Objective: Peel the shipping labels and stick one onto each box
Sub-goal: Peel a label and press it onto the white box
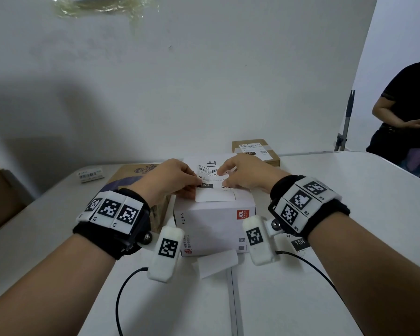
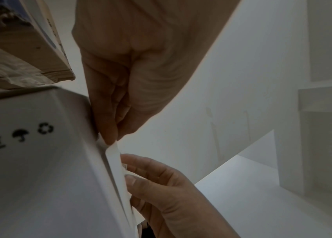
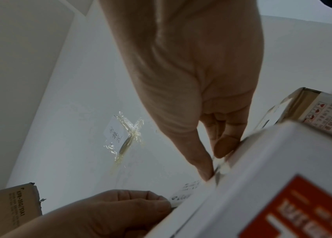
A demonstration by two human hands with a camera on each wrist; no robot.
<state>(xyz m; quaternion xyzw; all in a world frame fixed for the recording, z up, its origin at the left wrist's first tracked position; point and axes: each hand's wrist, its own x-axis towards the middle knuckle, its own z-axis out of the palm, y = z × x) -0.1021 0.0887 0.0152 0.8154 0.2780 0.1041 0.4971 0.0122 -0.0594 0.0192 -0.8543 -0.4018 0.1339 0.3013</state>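
Nearest me, by the table's (image 1: 301, 299) near edge, a curled strip of white backing paper (image 1: 216, 262) lies loose just in front of the white box (image 1: 214, 221); I take it as liner from a label already peeled.

On the white box, mid-table: my left hand (image 1: 170, 180) pinches the left edge of the shipping label (image 1: 212, 172), thumb against fingertips. My right hand (image 1: 243, 174) pinches its right edge the same way. The label stands up off the box top, printed face toward me, barcode and a black "15H" band legible. A blank white flap (image 1: 215, 194) hangs at its lower edge; whether that is liner coming off I cannot tell. I judge this box mid-labelling, label not yet pressed flat.

Left of it, touching, a brown printed box (image 1: 136, 175): no label visible on it. A spare label (image 1: 91, 175) lies toward the far left corner.

Far edge: a small brown box (image 1: 255, 151) already carries a label. One done, I reckon; two remaining.
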